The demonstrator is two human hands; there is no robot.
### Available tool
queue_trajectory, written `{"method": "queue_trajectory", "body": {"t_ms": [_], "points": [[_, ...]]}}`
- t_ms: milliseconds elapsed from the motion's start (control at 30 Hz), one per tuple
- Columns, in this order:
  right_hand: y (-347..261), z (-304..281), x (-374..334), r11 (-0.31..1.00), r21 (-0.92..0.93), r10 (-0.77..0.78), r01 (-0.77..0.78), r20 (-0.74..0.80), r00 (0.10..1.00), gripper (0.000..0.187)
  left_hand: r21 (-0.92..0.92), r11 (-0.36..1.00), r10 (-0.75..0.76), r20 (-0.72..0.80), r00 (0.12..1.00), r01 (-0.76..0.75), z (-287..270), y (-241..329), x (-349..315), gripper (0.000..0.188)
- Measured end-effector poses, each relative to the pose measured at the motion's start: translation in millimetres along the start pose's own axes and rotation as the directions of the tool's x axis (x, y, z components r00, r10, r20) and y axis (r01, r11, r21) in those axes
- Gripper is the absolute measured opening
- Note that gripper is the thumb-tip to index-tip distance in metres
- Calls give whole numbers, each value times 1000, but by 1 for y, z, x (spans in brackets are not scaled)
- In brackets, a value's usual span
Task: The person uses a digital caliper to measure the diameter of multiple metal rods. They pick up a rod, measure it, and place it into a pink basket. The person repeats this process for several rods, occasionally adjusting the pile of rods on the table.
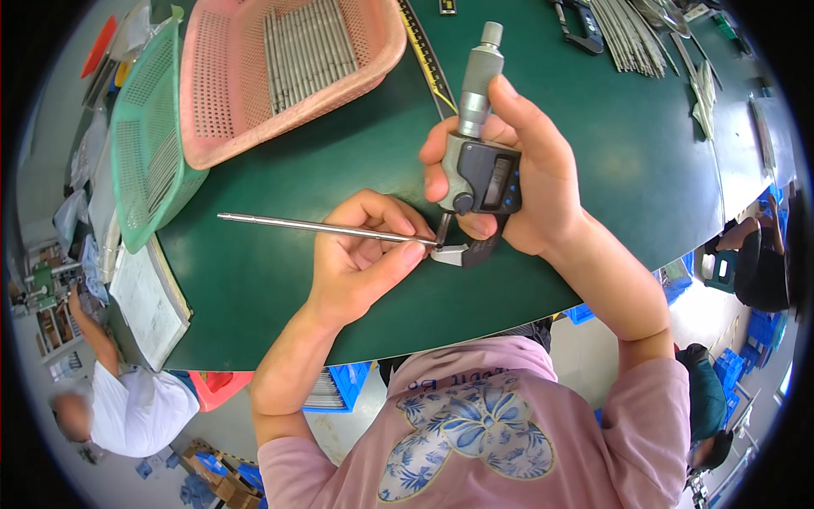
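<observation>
A thin shiny metal rod (305, 225) lies across my left hand (360, 254), pinched between thumb and fingers near its right end. That end sits at the measuring jaws of a digital micrometer (481, 174), between its spindle and anvil; whether they touch it is too small to tell. My right hand (538, 170) is wrapped round the micrometer's grey and black frame, its thumb raised beside the thimble. The micrometer stands nearly upright in the picture, its small display facing up.
A pink perforated basket (229, 148) at the back left holds many similar rods (309, 51). Beside it stands a green basket (136, 204) with more rods. A ruler (428, 64) lies behind the micrometer. Loose rods (627, 38) and another micrometer (583, 30) lie far right. Papers (151, 297) rest at left. Other people sit nearby.
</observation>
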State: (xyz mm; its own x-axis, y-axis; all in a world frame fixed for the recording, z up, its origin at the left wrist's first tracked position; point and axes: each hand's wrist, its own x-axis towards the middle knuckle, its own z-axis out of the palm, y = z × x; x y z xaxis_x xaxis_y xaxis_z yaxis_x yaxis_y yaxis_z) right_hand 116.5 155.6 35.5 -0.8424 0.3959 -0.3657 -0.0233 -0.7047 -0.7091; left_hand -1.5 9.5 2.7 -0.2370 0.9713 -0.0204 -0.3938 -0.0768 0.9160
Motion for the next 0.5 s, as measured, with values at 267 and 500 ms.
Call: {"method": "queue_trajectory", "body": {"t_ms": [267, 500], "points": [[2, -2, -1, 1000, 24, -5, 5, 32, 999, 67, -13, 1000, -11, -15, 1000, 11, 1, 2, 1, 16], [3, -2, 0, 1000, 20, 14, -15, 46, 999, 67, -2, 999, -48, -15, 999, 48, 0, 3, 1, 13]]}}
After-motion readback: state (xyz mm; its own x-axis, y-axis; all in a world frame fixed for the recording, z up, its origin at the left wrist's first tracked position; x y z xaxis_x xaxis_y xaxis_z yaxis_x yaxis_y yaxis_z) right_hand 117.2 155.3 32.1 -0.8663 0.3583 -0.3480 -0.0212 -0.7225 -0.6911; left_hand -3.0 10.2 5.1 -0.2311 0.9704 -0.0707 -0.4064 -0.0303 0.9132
